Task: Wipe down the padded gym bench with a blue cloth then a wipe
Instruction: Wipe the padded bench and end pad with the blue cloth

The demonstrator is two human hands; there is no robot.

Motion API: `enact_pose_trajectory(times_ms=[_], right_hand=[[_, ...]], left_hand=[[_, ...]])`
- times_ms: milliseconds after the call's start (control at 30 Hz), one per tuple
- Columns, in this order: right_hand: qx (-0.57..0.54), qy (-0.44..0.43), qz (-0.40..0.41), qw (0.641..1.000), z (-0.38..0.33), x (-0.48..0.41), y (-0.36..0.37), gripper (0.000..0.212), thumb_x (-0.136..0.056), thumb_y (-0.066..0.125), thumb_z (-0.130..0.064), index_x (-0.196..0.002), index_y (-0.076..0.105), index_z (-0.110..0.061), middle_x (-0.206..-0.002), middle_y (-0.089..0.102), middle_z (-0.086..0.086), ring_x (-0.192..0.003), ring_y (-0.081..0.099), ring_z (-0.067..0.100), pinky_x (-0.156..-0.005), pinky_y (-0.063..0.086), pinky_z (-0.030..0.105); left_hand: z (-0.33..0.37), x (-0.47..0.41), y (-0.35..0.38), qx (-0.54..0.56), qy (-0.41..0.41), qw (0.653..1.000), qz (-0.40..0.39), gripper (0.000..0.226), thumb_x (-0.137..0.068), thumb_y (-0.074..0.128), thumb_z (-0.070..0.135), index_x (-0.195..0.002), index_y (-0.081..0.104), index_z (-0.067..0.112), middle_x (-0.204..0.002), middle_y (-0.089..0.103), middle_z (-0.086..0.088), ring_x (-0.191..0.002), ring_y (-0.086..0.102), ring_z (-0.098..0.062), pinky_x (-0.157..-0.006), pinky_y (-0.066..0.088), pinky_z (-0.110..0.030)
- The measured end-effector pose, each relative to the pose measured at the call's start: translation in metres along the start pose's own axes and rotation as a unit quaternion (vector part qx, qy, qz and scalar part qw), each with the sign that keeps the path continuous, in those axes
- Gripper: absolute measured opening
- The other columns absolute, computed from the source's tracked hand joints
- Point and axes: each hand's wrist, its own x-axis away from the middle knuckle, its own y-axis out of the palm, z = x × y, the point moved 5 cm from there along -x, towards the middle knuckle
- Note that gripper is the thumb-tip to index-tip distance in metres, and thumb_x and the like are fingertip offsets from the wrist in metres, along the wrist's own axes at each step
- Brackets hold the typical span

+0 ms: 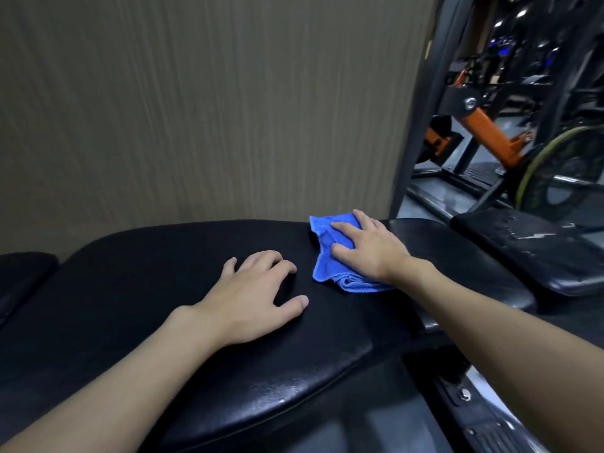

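Observation:
The black padded gym bench stretches across the view from left to right. A folded blue cloth lies on its far right part. My right hand presses flat on the cloth with straight, spread fingers. My left hand rests palm down on the bare pad just left of the cloth, fingers spread and touching only the bench. No wipe is in view.
A beige wall rises right behind the bench. A second black pad with worn, scuffed vinyl sits at the right. Behind it stand an orange and black weight machine and a weight plate. The bench's metal frame shows below right.

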Motion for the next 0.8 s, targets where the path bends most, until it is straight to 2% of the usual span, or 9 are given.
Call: enact_pose_trajectory(times_ms=[233,400,567,700,800], right_hand=[[0.013,0.095,0.027,0.995,0.108,0.019,-0.033,0.061,-0.088,0.038,-0.058,-0.147,0.031,-0.044,-0.163,0.010,0.004,-0.146,0.014,0.032,-0.117,0.017,0.044],[-0.004,0.165,0.038,0.986,0.160,0.040,-0.049,0.061,-0.089,0.038,-0.056,-0.148,0.028,-0.043,-0.163,0.007,0.004,-0.145,0.016,0.036,-0.115,0.019,0.046],[0.008,0.176,0.036,0.984,0.163,0.067,-0.048,0.062,-0.089,0.037,-0.056,-0.148,0.027,-0.042,-0.164,0.005,0.006,-0.144,0.017,0.038,-0.113,0.021,0.047],[0.077,0.163,0.041,0.983,0.155,0.081,-0.057,0.066,-0.088,0.027,-0.072,-0.148,0.023,-0.047,-0.165,-0.004,0.005,-0.150,-0.002,0.030,-0.116,0.004,0.054],[0.039,0.157,0.055,0.985,0.148,0.082,-0.056,0.068,-0.087,0.030,-0.074,-0.149,0.023,-0.047,-0.165,0.000,0.002,-0.149,-0.001,0.031,-0.116,0.010,0.053]], left_hand=[[0.077,-0.042,0.020,-0.008,0.056,0.998,-0.023,0.062,-0.088,0.034,0.068,-0.142,0.032,0.038,-0.151,0.024,0.008,-0.145,0.012,-0.013,-0.116,0.007,-0.057],[0.094,-0.056,0.025,-0.032,0.052,0.997,-0.040,0.064,-0.086,0.030,0.074,-0.143,0.025,0.045,-0.154,0.021,0.003,-0.145,0.011,-0.020,-0.112,0.009,-0.064],[0.097,-0.059,0.024,-0.046,0.048,0.997,-0.045,0.064,-0.085,0.028,0.075,-0.142,0.023,0.047,-0.152,0.022,0.003,-0.144,0.014,-0.022,-0.111,0.013,-0.064],[0.100,-0.060,0.025,-0.041,0.043,0.997,-0.044,0.061,-0.086,0.029,0.074,-0.141,0.024,0.046,-0.151,0.023,0.003,-0.144,0.015,-0.022,-0.111,0.013,-0.065],[0.099,-0.058,0.024,-0.023,0.043,0.998,-0.042,0.061,-0.086,0.030,0.073,-0.141,0.026,0.047,-0.152,0.023,0.005,-0.145,0.014,-0.020,-0.112,0.010,-0.064]])
